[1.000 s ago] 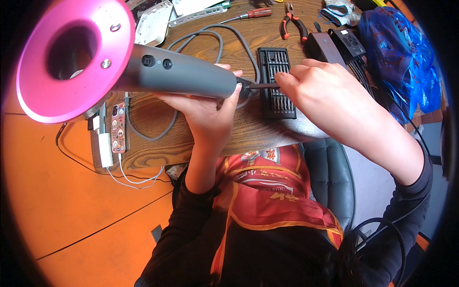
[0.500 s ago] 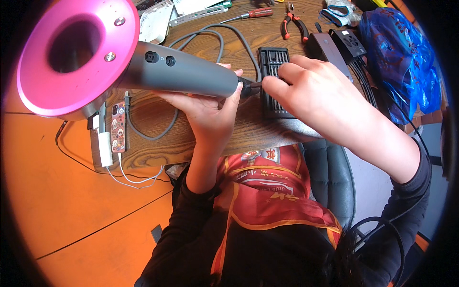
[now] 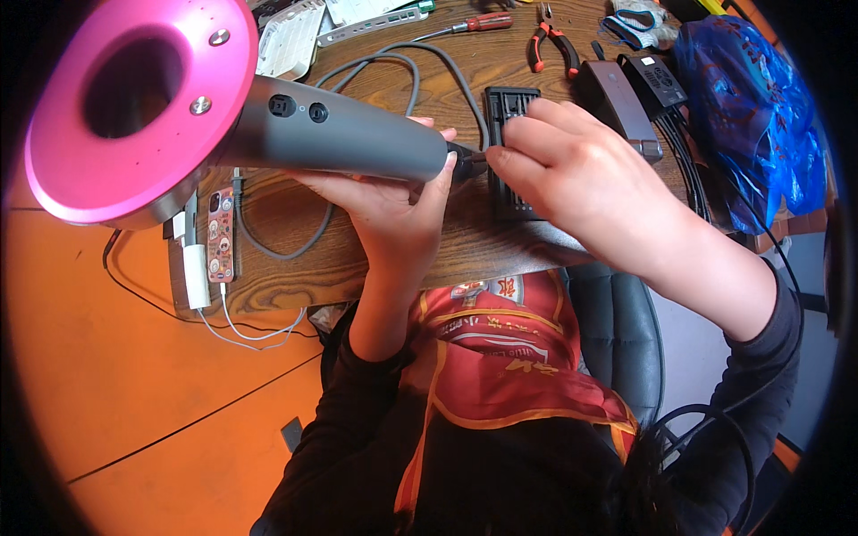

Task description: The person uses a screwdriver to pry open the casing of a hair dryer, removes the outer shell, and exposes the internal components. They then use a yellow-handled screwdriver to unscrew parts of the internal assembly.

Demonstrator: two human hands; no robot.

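Note:
A hair dryer with a pink ring head and dark grey handle lies across my left hand. The left fingers wrap under the handle, and the thumb presses near its lower end. At that end sits a black cord sleeve, with a grey cord running away behind it. My right hand is closed in a pinch beside the sleeve. A small dark piece shows between its fingertips and the sleeve; its kind cannot be made out. Partly under the right hand is a black case of screwdriver bits.
Red-handled pliers and a red-handled screwdriver lie at the far side of the wooden table. A grey box, a black adapter and a blue plastic bag stand right. A phone lies left.
The hair dryer's head has shifted slightly left and down. My right hand has turned a little and moved slightly lower, still pinching beside the handle's end.

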